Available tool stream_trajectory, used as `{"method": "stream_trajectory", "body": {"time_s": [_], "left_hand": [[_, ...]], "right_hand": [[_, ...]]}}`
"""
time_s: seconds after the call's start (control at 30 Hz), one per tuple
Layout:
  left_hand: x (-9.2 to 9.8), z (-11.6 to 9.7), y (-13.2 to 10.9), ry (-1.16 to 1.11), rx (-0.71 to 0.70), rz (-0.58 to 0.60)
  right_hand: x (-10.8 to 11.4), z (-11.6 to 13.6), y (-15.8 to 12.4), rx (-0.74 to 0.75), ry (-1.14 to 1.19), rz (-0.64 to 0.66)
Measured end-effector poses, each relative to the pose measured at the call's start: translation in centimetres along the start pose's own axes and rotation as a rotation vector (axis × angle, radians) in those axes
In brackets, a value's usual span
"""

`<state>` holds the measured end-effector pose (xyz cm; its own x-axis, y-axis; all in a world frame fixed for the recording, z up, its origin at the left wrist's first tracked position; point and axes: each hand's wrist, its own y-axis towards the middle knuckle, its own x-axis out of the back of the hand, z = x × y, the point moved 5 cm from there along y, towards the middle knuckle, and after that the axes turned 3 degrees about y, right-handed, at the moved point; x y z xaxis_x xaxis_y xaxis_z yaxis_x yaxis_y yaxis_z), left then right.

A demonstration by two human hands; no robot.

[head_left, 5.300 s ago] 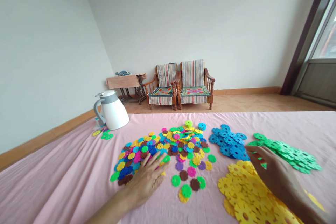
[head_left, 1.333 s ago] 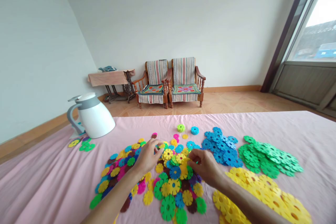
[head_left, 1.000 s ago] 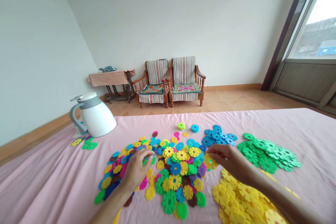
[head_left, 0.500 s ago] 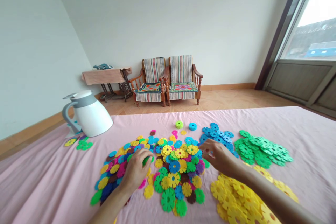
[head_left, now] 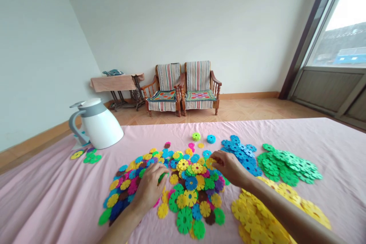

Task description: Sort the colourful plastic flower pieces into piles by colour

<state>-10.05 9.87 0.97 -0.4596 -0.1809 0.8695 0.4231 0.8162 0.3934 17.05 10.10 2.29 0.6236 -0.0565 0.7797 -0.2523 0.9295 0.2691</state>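
Note:
My left hand (head_left: 153,183) is closed around a green snowflake disc (head_left: 162,177), over the left part of a mixed pile of notched plastic discs (head_left: 190,183). Several colours lie jumbled there: yellow, blue, green, pink, purple and brown. At the pile's upper right, the fingers of my right hand (head_left: 228,166) are bent together on a yellow snowflake disc (head_left: 209,163), which they partly cover. Beyond that hand is a heap of blue discs (head_left: 240,152). A green heap (head_left: 288,164) lies farther right, and a yellow heap (head_left: 257,213) spreads beneath my right forearm.
A white and grey jug (head_left: 100,126) stands at the left on the pink cloth (head_left: 57,194), with a few loose discs (head_left: 92,157) by it. Small lime (head_left: 196,136) and blue (head_left: 211,138) stacks sit behind the pile. Two wooden armchairs (head_left: 198,80) stand beyond the table.
My right hand has moved left and slightly down, from the pile's edge by the blue heap onto a yellow disc. My left hand stays nearly still with the green disc.

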Motion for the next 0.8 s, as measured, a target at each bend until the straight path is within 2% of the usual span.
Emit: {"method": "stream_trajectory", "body": {"time_s": [0.13,0.3,0.4,0.53,0.7,0.8], "left_hand": [[0.0,-0.1,0.0,0.013,-0.001,0.007],[0.0,-0.1,0.0,0.014,0.005,0.012],[-0.1,0.0,-0.1,0.011,0.005,0.01],[-0.1,0.0,0.0,0.001,0.014,0.012],[-0.2,0.1,-0.1,-0.019,0.01,0.013],[-0.2,0.1,-0.1,-0.023,0.01,0.016]], "right_hand": [[2.6,-0.6,-1.9,-0.046,0.072,0.038],[6.7,-1.9,-5.8,-0.08,0.21,0.254],[7.8,-2.5,-6.6,-0.115,0.183,0.31],[6.6,-2.3,-4.4,-0.094,0.067,0.248],[2.7,-1.9,0.4,-0.089,-0.146,0.12],[0.3,-2.0,2.8,-0.086,-0.195,0.138]]}}
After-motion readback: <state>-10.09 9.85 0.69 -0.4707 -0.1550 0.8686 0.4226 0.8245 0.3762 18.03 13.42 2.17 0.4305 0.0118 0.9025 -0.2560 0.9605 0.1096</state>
